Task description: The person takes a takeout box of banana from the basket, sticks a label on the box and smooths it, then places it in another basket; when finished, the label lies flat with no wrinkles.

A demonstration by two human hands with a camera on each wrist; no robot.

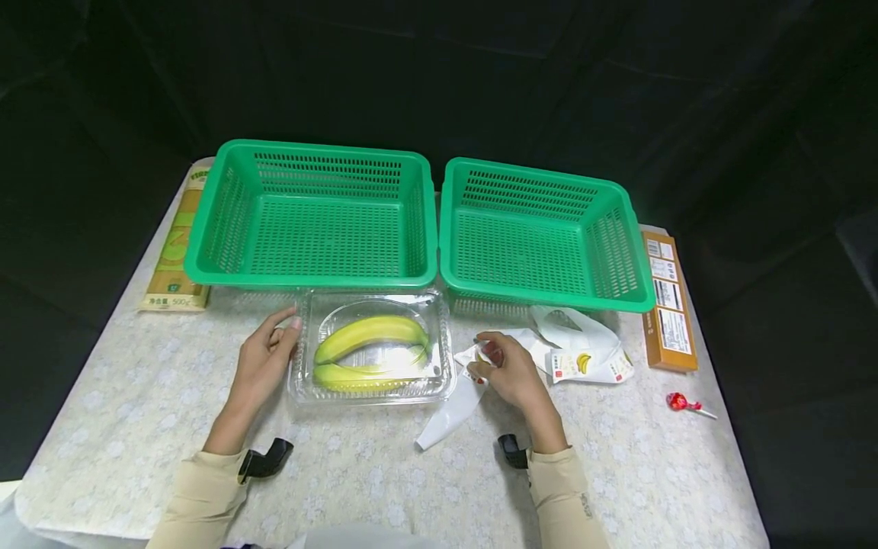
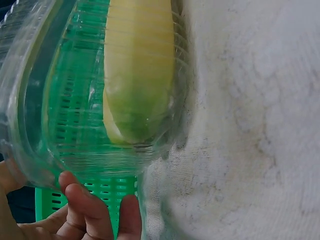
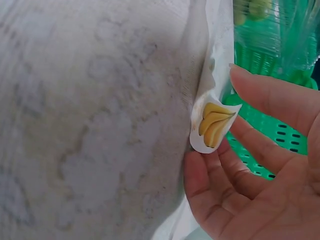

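A clear plastic clamshell box point(image 1: 304, 381) holds two yellow-green bananas point(image 1: 377, 329). My left hand point(image 1: 264, 354) touches its left edge, fingers slightly bent; in the left wrist view the fingertips point(image 2: 68, 180) meet a corner of the box. To the right of the box, my right hand point(image 1: 511, 372) is over a strip of white backing paper point(image 1: 453, 412). Close up in the right wrist view, a small white label point(image 3: 212, 127) with a banana picture curls up at that hand's fingertips. The thumb point(image 3: 265, 92) stands apart from the label.
Two green baskets point(image 1: 329, 284) point(image 1: 549, 297) stand side by side behind the box. More label strip point(image 1: 590, 366) lies to the right. A yellow-brown packet point(image 1: 174, 259) is at far left, an orange box point(image 1: 668, 305) at right, and a red-wrapped lollipop point(image 1: 679, 402) near the right edge.
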